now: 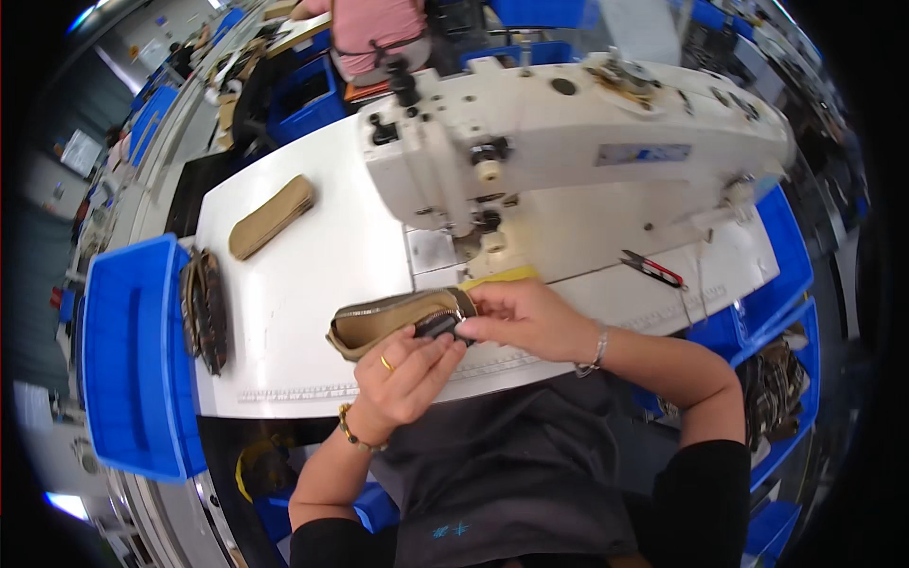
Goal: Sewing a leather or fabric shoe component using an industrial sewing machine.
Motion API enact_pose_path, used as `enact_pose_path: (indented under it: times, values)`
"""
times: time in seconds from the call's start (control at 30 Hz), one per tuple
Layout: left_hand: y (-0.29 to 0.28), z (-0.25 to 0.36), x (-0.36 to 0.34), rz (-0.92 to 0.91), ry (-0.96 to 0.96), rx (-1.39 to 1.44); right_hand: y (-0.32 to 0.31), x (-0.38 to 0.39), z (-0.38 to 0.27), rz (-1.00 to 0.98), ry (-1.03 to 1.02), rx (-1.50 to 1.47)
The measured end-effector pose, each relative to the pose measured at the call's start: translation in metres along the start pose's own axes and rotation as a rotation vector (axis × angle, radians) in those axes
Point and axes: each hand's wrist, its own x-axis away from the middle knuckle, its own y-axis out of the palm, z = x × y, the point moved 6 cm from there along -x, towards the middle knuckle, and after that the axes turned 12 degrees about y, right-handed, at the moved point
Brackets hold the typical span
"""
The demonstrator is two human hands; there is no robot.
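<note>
An open tan pouch (386,320) with a dark zipper along its rim lies at the table's front edge, below the sewing machine's needle area. My left hand (402,377), with a ring on one finger, grips its near side, thumb and fingers closed on a dark part by the zipper. Pinched in my right hand (525,317) is the pouch's right end. A yellow strip (502,275) shows just behind the right hand; whether it joins the pouch I cannot tell. The white sewing machine (578,142) stands beyond both hands.
Tan oblong pieces (272,218) lie stacked at the table's far left. A camouflage pouch (204,312) sits at the left edge beside a blue bin (133,350). Red-handled thread snips (655,270) rest at right. Camouflage items (776,393) fill a blue bin lower right. A person in pink (379,33) sits beyond.
</note>
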Motion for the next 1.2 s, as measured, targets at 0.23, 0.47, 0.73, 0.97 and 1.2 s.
enact_pose_path:
  times: [0.23,0.47,0.73,0.97,1.2]
  values:
    - [-0.019,0.034,0.021,-0.001,-0.048,-0.001,-0.057,0.116,0.032,0.389,0.039,-0.075]
    - [-0.044,-0.038,0.092,-0.154,-0.195,-0.258,-0.159,0.429,0.020,1.275,-0.234,-0.090]
    - [-0.083,-0.088,0.113,-0.109,-0.287,-0.450,-0.178,0.554,0.082,1.923,0.704,1.071]
    - [-0.058,-0.110,0.081,-0.088,-0.493,-0.237,-0.143,0.265,-0.015,1.304,-0.086,1.345]
    - [-0.022,-0.175,0.072,-0.088,-0.714,-0.183,-0.004,0.050,-0.015,0.181,-0.828,1.565]
